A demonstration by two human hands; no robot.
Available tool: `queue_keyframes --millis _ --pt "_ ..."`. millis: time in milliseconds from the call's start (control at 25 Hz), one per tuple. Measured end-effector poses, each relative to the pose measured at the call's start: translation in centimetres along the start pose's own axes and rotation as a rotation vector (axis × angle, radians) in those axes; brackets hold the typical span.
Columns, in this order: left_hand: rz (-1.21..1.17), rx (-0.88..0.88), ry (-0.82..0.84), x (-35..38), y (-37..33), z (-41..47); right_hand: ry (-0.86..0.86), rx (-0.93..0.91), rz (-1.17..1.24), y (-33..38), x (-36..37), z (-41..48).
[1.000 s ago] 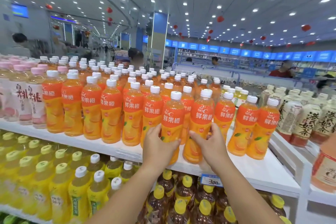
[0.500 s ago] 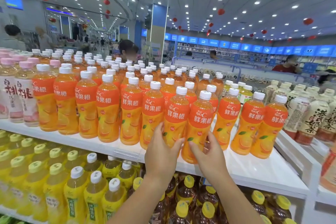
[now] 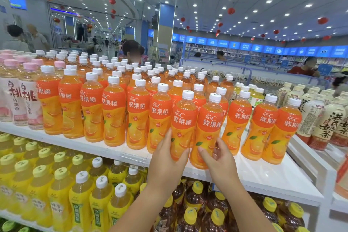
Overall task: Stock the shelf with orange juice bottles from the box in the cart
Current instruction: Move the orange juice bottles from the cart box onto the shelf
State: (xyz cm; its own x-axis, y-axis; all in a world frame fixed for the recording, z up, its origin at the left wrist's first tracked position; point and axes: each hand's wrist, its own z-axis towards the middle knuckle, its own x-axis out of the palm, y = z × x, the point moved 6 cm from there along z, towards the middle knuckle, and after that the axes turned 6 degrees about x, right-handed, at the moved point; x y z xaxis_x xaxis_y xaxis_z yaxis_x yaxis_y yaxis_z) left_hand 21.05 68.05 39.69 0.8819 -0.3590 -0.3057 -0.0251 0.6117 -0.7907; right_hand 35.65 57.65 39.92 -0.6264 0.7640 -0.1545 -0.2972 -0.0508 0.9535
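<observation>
Rows of orange juice bottles (image 3: 114, 113) with white caps fill the white top shelf (image 3: 263, 175). Two more stand upright near the shelf's front edge, ahead of the front row. My left hand (image 3: 167, 160) is wrapped around the lower part of the left one (image 3: 183, 118). My right hand (image 3: 219, 158) holds the lower part of the right one (image 3: 210, 122), thumb on its front and fingers curled loosely round its right side. The two bottles touch each other. The box and the cart are out of view.
Pink-capped peach tea bottles (image 3: 28, 100) stand left of the orange juice and milk tea bottles (image 3: 327, 120) to the right, behind a low white divider (image 3: 308, 158). Yellow drinks (image 3: 60, 190) and brown tea bottles (image 3: 195, 199) fill the shelf below. Shoppers stand beyond the shelf.
Both hands have stayed on the same two bottles, which have shifted slightly right along the shelf front. My right fingers have loosened a little. The view has tilted upward.
</observation>
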Motion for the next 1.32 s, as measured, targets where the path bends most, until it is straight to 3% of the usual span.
queue_keyframes --millis 560,1320 --pt "0.213 -0.020 -0.013 0.6 0.0 0.6 -0.023 0.034 0.011 -1.4 -0.4 0.2" --pt "0.267 -0.014 -0.044 0.4 -0.4 1.4 -0.096 0.041 -0.049 -0.4 0.4 0.2"
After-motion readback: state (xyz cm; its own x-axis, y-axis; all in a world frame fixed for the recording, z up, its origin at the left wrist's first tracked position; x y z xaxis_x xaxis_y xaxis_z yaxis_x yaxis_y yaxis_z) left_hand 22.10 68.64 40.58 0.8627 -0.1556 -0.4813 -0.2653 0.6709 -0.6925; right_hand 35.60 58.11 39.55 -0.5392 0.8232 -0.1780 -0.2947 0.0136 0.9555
